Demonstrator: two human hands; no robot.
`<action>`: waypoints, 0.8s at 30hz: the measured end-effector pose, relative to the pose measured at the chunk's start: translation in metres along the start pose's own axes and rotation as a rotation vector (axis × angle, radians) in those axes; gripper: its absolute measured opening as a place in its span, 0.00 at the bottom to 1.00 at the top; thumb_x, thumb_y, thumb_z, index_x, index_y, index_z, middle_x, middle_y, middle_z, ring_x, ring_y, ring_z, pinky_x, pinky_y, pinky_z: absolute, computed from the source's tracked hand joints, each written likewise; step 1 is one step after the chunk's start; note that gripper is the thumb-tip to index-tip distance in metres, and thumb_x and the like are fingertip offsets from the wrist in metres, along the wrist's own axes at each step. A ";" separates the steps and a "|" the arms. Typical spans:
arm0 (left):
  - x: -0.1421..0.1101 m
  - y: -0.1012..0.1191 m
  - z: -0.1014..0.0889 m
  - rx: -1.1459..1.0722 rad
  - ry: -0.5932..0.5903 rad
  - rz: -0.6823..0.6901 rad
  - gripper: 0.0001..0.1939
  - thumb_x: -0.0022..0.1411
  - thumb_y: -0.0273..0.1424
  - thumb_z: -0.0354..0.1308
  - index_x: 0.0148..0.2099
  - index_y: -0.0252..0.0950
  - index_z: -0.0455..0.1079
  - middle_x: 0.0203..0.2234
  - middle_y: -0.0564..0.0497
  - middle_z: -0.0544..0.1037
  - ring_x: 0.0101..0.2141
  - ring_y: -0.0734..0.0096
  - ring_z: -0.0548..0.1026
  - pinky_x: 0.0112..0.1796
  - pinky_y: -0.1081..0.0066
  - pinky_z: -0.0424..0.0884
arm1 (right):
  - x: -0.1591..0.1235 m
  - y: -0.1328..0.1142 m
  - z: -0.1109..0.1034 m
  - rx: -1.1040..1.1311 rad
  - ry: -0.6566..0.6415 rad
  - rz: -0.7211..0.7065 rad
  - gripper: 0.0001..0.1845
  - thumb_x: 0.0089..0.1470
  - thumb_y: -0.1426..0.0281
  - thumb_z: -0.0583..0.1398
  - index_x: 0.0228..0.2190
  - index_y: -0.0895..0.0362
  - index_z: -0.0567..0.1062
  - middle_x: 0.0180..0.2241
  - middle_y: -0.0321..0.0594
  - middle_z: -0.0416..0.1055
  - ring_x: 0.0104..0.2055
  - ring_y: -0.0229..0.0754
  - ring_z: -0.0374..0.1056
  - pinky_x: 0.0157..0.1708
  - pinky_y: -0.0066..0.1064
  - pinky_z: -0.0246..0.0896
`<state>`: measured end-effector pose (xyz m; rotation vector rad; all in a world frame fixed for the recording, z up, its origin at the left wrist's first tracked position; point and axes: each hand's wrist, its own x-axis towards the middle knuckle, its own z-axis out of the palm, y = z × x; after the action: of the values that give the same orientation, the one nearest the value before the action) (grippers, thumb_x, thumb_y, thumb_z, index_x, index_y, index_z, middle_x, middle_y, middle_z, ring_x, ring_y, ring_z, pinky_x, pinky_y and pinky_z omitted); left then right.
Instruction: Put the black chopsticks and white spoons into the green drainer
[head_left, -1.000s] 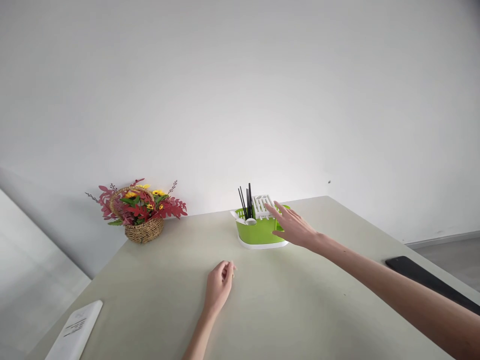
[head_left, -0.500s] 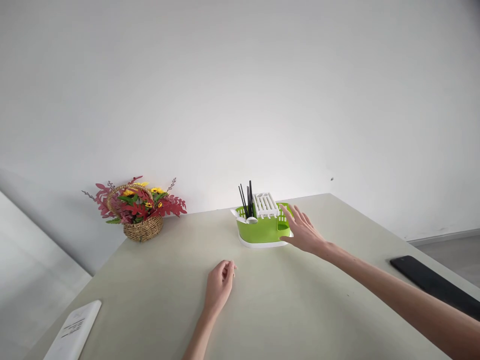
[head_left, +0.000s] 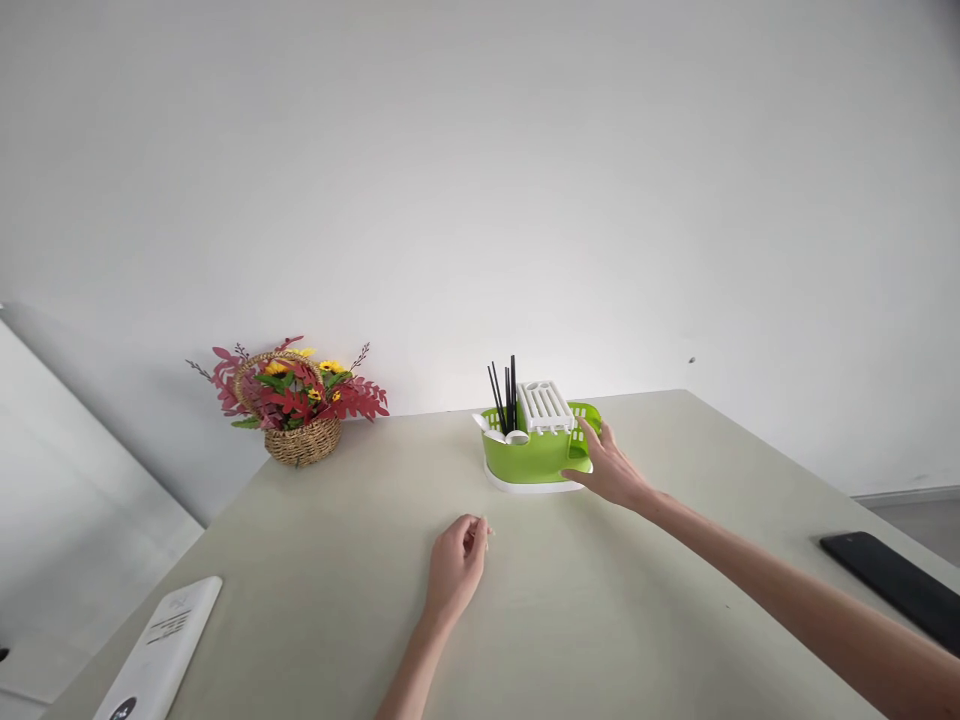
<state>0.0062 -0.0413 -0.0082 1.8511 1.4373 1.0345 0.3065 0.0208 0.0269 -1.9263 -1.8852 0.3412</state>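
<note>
Toward the back of the table stands a green utensil caddy (head_left: 529, 462) on a white base tray (head_left: 517, 487). Black chopsticks (head_left: 513, 390) and white spoons (head_left: 517, 438) stick out of its left part, and a white slotted rack (head_left: 546, 406) sits on top. At the caddy's right end is my right hand (head_left: 611, 474), thumb in front and fingers apart near the rim; whether it touches is unclear. My left hand (head_left: 456, 562) rests loosely closed on the table in front of the caddy, with nothing visible in it.
A wicker basket (head_left: 304, 443) of artificial red and yellow flowers stands at the back left. Near the left edge lies a white box-like object (head_left: 161, 640) with printed text. A black flat object (head_left: 892, 580) lies at the right. A wall rises behind the table (head_left: 600, 620).
My right hand's fingers have come down and curved closer around the caddy's right end. My left hand stays closed. The whole view has shifted slightly, moving things rightward in it.
</note>
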 end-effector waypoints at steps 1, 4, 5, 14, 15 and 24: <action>0.000 0.000 0.000 0.003 -0.002 0.000 0.21 0.71 0.46 0.48 0.33 0.39 0.71 0.22 0.54 0.71 0.22 0.72 0.66 0.26 0.74 0.59 | 0.001 -0.005 0.003 -0.009 -0.007 0.004 0.55 0.58 0.55 0.62 0.71 0.56 0.36 0.70 0.63 0.38 0.63 0.62 0.64 0.58 0.48 0.63; 0.000 0.000 0.000 0.016 -0.010 0.003 0.21 0.71 0.46 0.48 0.33 0.39 0.71 0.22 0.54 0.72 0.22 0.72 0.65 0.26 0.73 0.59 | 0.005 -0.022 0.011 -0.042 -0.027 0.004 0.52 0.59 0.54 0.60 0.71 0.59 0.39 0.70 0.63 0.43 0.62 0.60 0.65 0.56 0.47 0.65; -0.001 0.000 0.001 0.019 -0.012 0.006 0.21 0.71 0.46 0.48 0.33 0.39 0.71 0.22 0.54 0.72 0.22 0.72 0.66 0.26 0.73 0.59 | 0.006 -0.029 0.014 -0.055 -0.030 -0.002 0.51 0.59 0.54 0.60 0.71 0.59 0.40 0.69 0.63 0.44 0.61 0.60 0.65 0.56 0.46 0.65; -0.002 0.000 0.002 0.040 -0.012 0.026 0.21 0.72 0.46 0.47 0.32 0.39 0.70 0.24 0.52 0.76 0.23 0.70 0.70 0.28 0.72 0.62 | 0.015 -0.098 0.046 -0.117 -0.062 -0.098 0.36 0.63 0.54 0.57 0.65 0.59 0.56 0.60 0.57 0.67 0.57 0.58 0.70 0.50 0.43 0.67; -0.002 -0.001 0.002 0.041 -0.014 0.027 0.22 0.72 0.46 0.47 0.32 0.39 0.70 0.24 0.52 0.77 0.23 0.70 0.70 0.28 0.72 0.62 | 0.016 -0.106 0.049 -0.123 -0.062 -0.107 0.34 0.63 0.54 0.57 0.63 0.59 0.58 0.58 0.57 0.69 0.56 0.58 0.71 0.49 0.42 0.67; -0.003 -0.002 0.002 0.043 -0.012 0.038 0.21 0.72 0.44 0.46 0.32 0.39 0.69 0.27 0.51 0.79 0.23 0.71 0.71 0.28 0.72 0.62 | 0.017 -0.146 0.057 -0.197 -0.052 -0.151 0.33 0.64 0.45 0.50 0.52 0.61 0.67 0.46 0.57 0.76 0.43 0.56 0.76 0.39 0.40 0.69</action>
<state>0.0067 -0.0436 -0.0116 1.9184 1.4332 1.0164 0.1519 0.0430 0.0459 -1.8972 -2.1545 0.1670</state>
